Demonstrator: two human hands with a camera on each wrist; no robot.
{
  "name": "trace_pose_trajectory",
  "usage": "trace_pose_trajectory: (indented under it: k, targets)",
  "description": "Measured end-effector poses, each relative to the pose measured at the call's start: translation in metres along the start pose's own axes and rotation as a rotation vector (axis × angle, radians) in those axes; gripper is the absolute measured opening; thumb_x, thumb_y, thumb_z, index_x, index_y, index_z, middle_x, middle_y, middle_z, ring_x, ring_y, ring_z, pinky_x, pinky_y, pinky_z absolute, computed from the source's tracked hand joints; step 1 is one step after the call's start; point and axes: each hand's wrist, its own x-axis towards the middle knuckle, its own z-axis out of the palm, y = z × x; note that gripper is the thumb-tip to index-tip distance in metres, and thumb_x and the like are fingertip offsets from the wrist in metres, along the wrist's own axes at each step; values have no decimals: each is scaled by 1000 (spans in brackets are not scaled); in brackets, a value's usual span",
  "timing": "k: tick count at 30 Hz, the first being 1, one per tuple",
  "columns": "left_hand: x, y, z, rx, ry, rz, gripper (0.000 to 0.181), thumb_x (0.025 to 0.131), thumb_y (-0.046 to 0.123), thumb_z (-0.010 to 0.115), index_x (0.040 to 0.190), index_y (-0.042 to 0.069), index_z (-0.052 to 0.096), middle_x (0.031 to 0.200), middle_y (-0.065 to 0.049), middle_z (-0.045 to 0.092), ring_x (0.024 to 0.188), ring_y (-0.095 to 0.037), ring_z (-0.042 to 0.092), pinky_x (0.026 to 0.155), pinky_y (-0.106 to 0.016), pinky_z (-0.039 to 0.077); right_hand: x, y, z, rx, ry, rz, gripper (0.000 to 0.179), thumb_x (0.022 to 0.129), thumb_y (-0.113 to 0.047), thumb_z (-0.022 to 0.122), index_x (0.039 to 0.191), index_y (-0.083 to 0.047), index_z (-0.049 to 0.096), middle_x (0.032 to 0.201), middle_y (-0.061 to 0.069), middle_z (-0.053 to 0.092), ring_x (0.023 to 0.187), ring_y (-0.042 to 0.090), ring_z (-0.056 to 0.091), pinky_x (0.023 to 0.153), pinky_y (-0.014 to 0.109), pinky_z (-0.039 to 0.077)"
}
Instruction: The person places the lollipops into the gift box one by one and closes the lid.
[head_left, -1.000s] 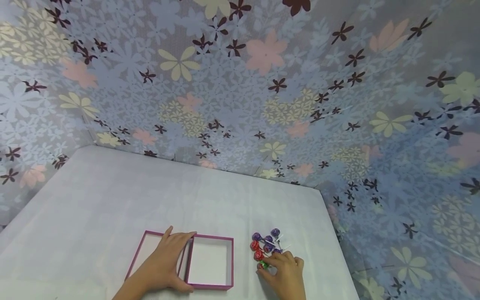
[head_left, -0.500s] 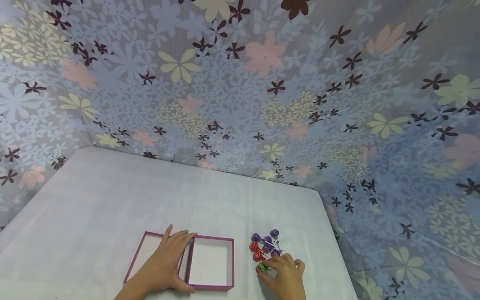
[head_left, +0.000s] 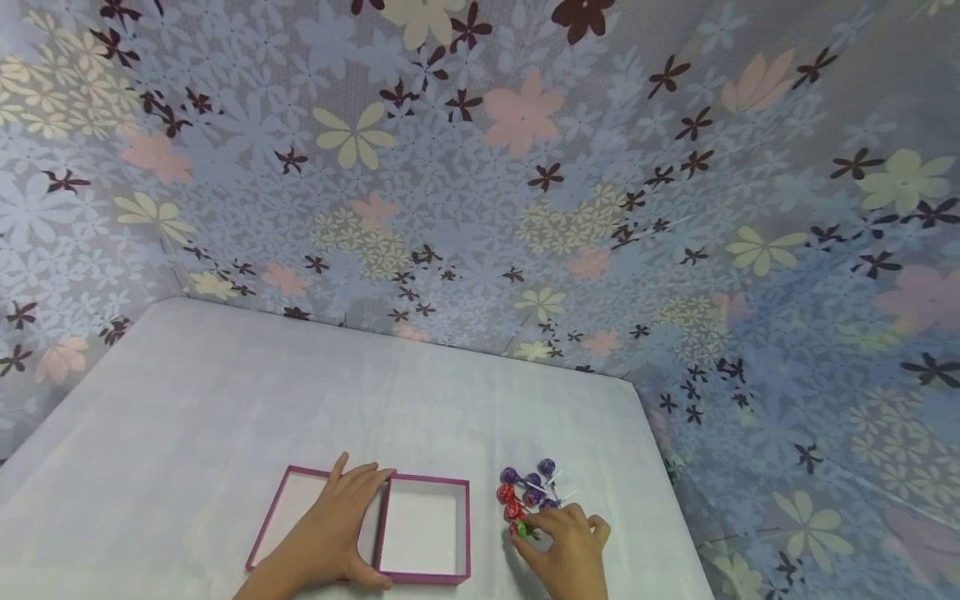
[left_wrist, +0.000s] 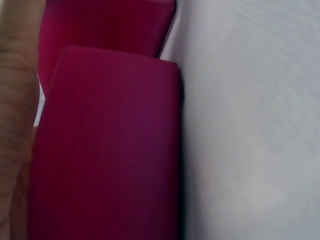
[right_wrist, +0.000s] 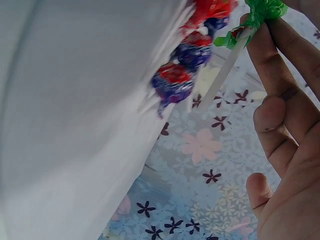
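Two shallow open boxes with magenta rims and white insides stand side by side, the left box (head_left: 267,518) and the right box (head_left: 468,533). My left hand (head_left: 330,529) spans the left box and grips where the two meet, thumb at the near edge, fingers at the far edge. In the left wrist view a magenta box wall (left_wrist: 110,140) lies beside the hand. My right hand (head_left: 567,550) pinches a green-wrapped lollipop (right_wrist: 267,11) by its head; its white stick hangs free in the right wrist view. Red lollipops (head_left: 506,493) and purple lollipops (head_left: 532,498) lie just beyond it.
A white-covered table (head_left: 300,383) extends behind the boxes and lollipops. Floral fabric (head_left: 450,200) hangs beyond its far edge and on both sides. The table's right edge (head_left: 675,492) runs to the right of the lollipops.
My right hand has closed in on the green lollipop, which has shifted slightly. The left hand stays on the boxes. The head view has drifted a little.
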Motion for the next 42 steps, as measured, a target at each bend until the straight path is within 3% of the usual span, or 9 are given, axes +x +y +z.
trace_pose_trajectory:
  k: [4, 7, 11, 15, 18, 20, 25, 29, 42]
  targets:
    - [0, 0, 1, -21, 4, 2, 132, 45, 84, 80, 142, 0, 49, 135, -9, 60, 131, -33, 52, 125, -50, 8, 1, -7, -1, 35, 121, -77, 27, 62, -37, 96, 82, -27, 81, 79, -18, 69, 79, 3, 46, 82, 47, 24]
    - [0, 0, 1, -58, -11, -10, 133, 46, 82, 82, 143, -1, 47, 137, -10, 58, 133, -34, 50, 127, -35, -3, 2, -13, -2, 64, 159, -114, 26, 62, -35, 96, 81, -28, 80, 77, -19, 68, 78, 2, 44, 81, 45, 23]
    - [0, 0, 1, -134, -60, -40, 133, 49, 79, 83, 146, -3, 43, 141, -15, 55, 136, -37, 46, 125, -24, -6, 4, -20, -4, 95, 192, -148, 27, 61, -34, 97, 81, -27, 80, 79, -17, 71, 79, 2, 47, 81, 45, 23]
    - [0, 2, -1, -188, -118, -95, 134, 51, 78, 83, 148, -2, 40, 144, -17, 51, 140, -41, 41, 126, -37, 16, 5, -27, -4, 108, 214, -170, 28, 61, -36, 97, 81, -27, 81, 78, -19, 70, 81, 3, 49, 82, 45, 23]
    - [-1, 4, -1, -198, -133, -120, 134, 50, 78, 84, 149, -2, 39, 144, -13, 50, 141, -42, 40, 118, -51, 30, 7, -33, -3, 122, 215, -185, 28, 62, -38, 96, 82, -28, 81, 77, -22, 68, 80, 0, 46, 82, 44, 23]
    - [0, 4, -1, -205, -124, -111, 134, 50, 76, 85, 149, -2, 39, 143, -12, 50, 141, -41, 41, 122, -44, 26, 9, -37, -3, 140, 215, -202, 28, 62, -39, 96, 83, -29, 81, 79, -24, 68, 80, -2, 43, 84, 44, 22]
    - [1, 3, 1, -197, -81, -51, 133, 51, 76, 85, 146, -5, 40, 140, -13, 52, 135, -37, 47, 123, -16, -3, 11, -51, -3, 200, 222, -272, 26, 64, -39, 95, 84, -32, 79, 81, -28, 67, 83, -6, 43, 89, 46, 21]
    - [4, 5, 2, -206, -74, -35, 132, 53, 78, 83, 146, -5, 41, 140, -13, 53, 135, -37, 48, 122, -15, -5, 12, -63, -3, 228, 230, -328, 26, 64, -38, 95, 84, -33, 79, 82, -28, 66, 84, -6, 44, 90, 48, 21]
    - [3, 7, -1, -213, -113, -81, 132, 54, 79, 82, 148, -3, 39, 143, -12, 51, 138, -37, 45, 123, -20, -4, 14, -92, 5, 301, 219, -479, 27, 65, -37, 95, 85, -30, 79, 83, -25, 69, 80, -3, 43, 84, 41, 20]
